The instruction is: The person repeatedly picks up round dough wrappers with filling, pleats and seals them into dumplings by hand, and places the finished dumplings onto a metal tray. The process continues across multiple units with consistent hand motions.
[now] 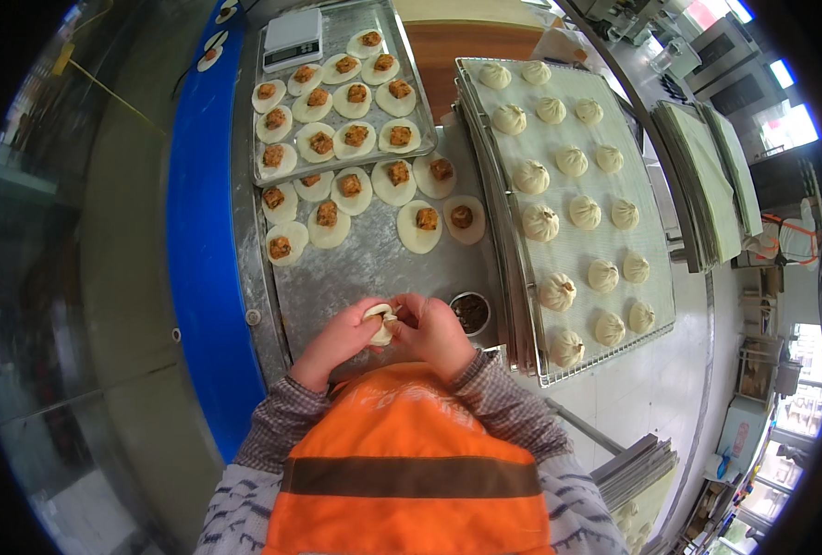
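Observation:
My left hand (341, 338) cradles a partly gathered filled bun (380, 333) near the front of the steel worktop (369, 274). The thumb and fingers of my right hand (430, 331) pinch the pleated edge of its dough; some filling shows in the opening. Beyond my hands lie several flat dough rounds (412, 239) topped with orange-brown filling, some on the worktop, others on a metal tray (418, 90). Just right of my right hand stands a round metal bowl (470, 313) with dark contents. My palms are hidden.
A digital scale (293, 38) sits on the metal tray. At the right, pleated buns (556, 291) stand on a mesh-lined wire rack (595, 236) atop a stack. A blue strip (203, 229) borders the worktop's left side. Another person (789, 239) is at the far right.

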Tool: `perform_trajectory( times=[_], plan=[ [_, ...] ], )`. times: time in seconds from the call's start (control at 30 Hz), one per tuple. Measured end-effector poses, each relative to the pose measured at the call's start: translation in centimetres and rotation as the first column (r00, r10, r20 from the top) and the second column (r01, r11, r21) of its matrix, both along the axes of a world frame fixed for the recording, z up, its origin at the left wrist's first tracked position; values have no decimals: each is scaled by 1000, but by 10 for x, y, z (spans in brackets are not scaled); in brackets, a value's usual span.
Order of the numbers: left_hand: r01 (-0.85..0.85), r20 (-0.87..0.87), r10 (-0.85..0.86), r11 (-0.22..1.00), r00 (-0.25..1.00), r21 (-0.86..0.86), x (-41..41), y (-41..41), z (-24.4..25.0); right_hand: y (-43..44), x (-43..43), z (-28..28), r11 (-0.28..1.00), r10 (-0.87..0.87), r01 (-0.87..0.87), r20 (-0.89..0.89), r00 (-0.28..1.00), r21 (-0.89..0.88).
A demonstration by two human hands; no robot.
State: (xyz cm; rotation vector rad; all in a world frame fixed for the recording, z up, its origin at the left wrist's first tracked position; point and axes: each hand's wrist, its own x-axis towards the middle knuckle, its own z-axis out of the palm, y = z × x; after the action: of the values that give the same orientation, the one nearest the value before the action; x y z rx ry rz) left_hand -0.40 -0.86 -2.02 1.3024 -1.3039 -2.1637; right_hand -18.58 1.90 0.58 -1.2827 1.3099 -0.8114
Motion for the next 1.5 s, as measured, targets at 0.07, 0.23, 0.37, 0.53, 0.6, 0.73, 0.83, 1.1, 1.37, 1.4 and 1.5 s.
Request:
perform_trajectory(
  times=[0.07, 0.23, 0.37, 0.53, 0.6, 0.73, 0.83, 1.1, 1.37, 1.4, 1.5],
  plan=[
    [94, 22, -92, 988, 996, -120, 3, -3, -6, 3, -3, -6, 997, 45, -51, -88, 995, -65],
    [-234, -370, 283, 957, 885, 171, 1, 2, 8, 5, -3, -4, 984, -147, 109, 300, 943, 139],
    [-409, -342, 419, 907, 841, 106, -11, 12, -10, 5, 1, -9, 987, -154, 138, 235, 960, 83],
    [-430, -212, 429, 902, 878, 41, -16, 13, -14, 4, -3, -5, 928, -77, 13, -158, 984, -373],
    [-427, -143, 427, 904, 893, 31, -16, 14, -8, 6, 3, -10, 986, -165, 161, 190, 968, 37],
    [-314, -82, 323, 943, 943, 112, -9, 9, 3, 7, -2, -1, 961, -7, -43, -180, 984, -274],
    [-212, -144, 245, 954, 959, 209, -3, 5, 2, 10, 1, -7, 980, -46, 42, -18, 999, -196],
    [-247, -115, 227, 944, 967, -219, -5, 13, 10, 6, -5, -4, 843, 10, -151, -265, 964, -516],
    [-129, -182, 126, 992, 975, -8, 9, 3, 17, 11, 6, -2, 989, -121, 88, 305, 945, 120],
    [-105, -207, 114, 993, 972, 51, 9, 2, 25, 12, 5, -4, 982, -134, 78, 351, 927, 170],
    [-219, -190, 165, 924, 968, -312, -1, 10, 33, 14, 6, -15, 991, -118, 91, 324, 939, 98]
  ],
)
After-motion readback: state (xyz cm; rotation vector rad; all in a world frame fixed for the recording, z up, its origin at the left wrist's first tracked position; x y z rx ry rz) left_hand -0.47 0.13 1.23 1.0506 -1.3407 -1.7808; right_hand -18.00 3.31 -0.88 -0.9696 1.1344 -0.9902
